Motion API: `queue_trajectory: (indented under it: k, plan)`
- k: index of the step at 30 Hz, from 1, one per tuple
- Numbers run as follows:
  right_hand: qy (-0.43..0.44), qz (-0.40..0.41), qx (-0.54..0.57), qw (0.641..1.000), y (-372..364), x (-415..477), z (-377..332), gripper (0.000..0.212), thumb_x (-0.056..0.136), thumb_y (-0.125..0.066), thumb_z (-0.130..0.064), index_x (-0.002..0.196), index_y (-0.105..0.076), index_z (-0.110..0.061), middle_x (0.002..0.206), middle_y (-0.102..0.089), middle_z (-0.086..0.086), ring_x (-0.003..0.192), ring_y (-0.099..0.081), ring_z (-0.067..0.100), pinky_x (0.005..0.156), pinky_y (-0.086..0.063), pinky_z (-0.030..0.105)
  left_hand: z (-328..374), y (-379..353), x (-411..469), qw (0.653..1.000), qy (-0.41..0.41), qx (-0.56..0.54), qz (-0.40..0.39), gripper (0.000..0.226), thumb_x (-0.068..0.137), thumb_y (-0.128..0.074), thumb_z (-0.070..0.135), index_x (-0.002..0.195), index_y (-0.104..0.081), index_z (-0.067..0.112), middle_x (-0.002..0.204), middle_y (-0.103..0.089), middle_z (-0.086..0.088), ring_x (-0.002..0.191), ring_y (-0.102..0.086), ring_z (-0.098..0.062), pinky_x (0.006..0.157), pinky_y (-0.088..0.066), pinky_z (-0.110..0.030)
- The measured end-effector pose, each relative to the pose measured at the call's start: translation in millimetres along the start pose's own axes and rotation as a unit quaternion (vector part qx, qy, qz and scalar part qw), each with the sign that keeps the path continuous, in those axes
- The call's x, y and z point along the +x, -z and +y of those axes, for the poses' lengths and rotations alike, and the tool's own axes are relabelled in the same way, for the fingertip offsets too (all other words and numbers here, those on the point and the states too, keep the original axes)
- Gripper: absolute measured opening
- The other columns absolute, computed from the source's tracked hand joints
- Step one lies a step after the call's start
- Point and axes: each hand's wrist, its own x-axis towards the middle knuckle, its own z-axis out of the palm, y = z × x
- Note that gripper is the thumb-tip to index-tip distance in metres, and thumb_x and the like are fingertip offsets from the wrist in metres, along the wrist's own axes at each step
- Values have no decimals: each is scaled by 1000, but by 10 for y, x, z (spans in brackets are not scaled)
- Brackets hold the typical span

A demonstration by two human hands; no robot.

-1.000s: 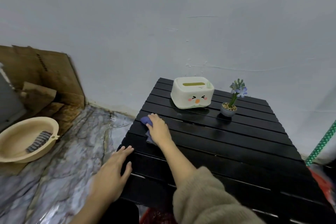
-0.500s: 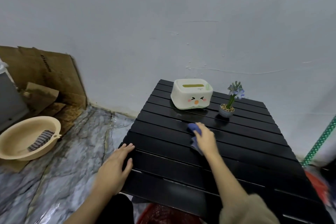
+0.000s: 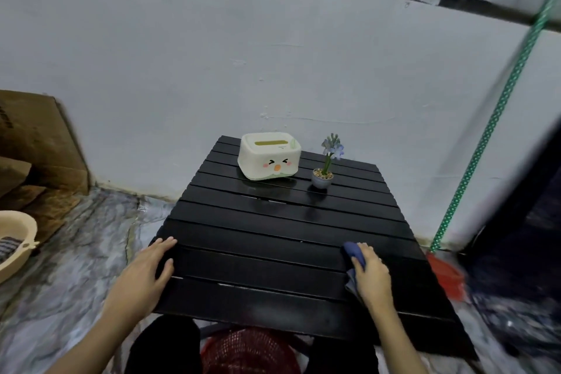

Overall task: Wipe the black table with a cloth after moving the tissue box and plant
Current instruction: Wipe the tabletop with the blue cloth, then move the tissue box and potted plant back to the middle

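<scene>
A black slatted table (image 3: 273,231) stands against the white wall. At its far end sit a cream tissue box (image 3: 269,156) with a cartoon face and, to its right, a small potted plant (image 3: 325,167) with pale blue flowers. My right hand (image 3: 372,275) presses a blue cloth (image 3: 354,255) flat on the table near the right edge. Lying flat on the table's near left corner is my left hand (image 3: 145,273), fingers spread, holding nothing.
Cardboard (image 3: 33,143) leans on the wall at left, with a beige basin (image 3: 12,240) in front of it. A green dotted pole (image 3: 491,127) and a red dustpan (image 3: 446,276) stand at right. A red basket (image 3: 249,352) sits under the table's near edge.
My right hand has swept the cloth from the table's left side across to the right edge. The left hand stayed on the near left corner. The view tilted upward.
</scene>
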Motion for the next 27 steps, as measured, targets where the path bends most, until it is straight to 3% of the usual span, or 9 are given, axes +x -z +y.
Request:
queue_trajectory:
  k: [3,7,9,11,14,18,19,23,27]
  plan:
    - [112,-76,13,991,-224,-412,-285,43,90,-50,-8,132,-42,-10,143,-39,4,136,-30,19,113,-24,32,-8,2,10,1000,2,6,-3,40,91,-47,21,131,-44,23,141,-46,-2,136,-33,-16,103,-39,-40]
    - [204,-167,18,964,-235,-715,-286,45,92,-48,-15,136,-36,-19,134,-25,-19,128,-16,-4,105,-6,4,-19,1,14,1000,-3,1,-18,40,91,-46,19,131,-43,22,143,-44,-1,137,-30,-15,105,-38,-41]
    - [191,-164,22,967,-83,-710,-104,45,91,-51,-15,134,-38,-18,133,-28,-19,129,-21,-4,100,-3,-4,-15,10,16,1000,-3,-4,-22,40,92,-45,18,131,-43,22,143,-43,0,137,-29,-15,105,-37,-41]
    - [147,-127,19,981,132,-661,166,45,88,-54,-11,132,-43,-15,132,-35,-16,130,-27,2,101,-7,-1,-7,16,19,1000,-8,-3,-23,40,91,-46,17,131,-43,21,143,-44,-2,137,-29,-15,106,-37,-41]
    - [65,-44,5,997,518,-516,612,43,84,-58,-1,125,-50,-8,135,-47,3,130,-35,18,93,-16,-7,2,17,11,999,-16,6,-27,41,91,-46,16,132,-42,19,143,-44,-4,137,-29,-17,107,-36,-40]
    - [-25,18,-30,999,900,-317,972,38,83,-57,2,121,-52,-1,134,-49,22,126,-44,35,102,-36,38,29,30,-2,999,-15,-3,-29,41,92,-45,17,133,-41,19,143,-43,-3,138,-28,-16,108,-34,-40]
    - [-31,29,-35,998,934,-290,998,38,83,-57,3,120,-53,0,133,-50,24,124,-46,37,102,-37,43,34,26,-8,999,-16,-4,-27,41,92,-45,17,132,-41,19,143,-43,-3,138,-28,-16,108,-34,-40]
    - [-46,15,-57,997,960,-262,1016,39,81,-59,4,120,-53,0,131,-51,25,123,-47,39,101,-37,46,48,36,-25,999,-20,-3,-33,41,92,-46,19,132,-41,20,143,-42,-1,138,-28,-15,108,-34,-39]
    - [-46,-43,-108,992,1023,-157,961,44,80,-66,-11,122,-52,-6,136,-49,18,131,-39,31,110,-23,51,44,51,-2,999,-19,-8,-41,40,90,-49,18,130,-43,23,141,-45,0,137,-30,-15,109,-33,-39]
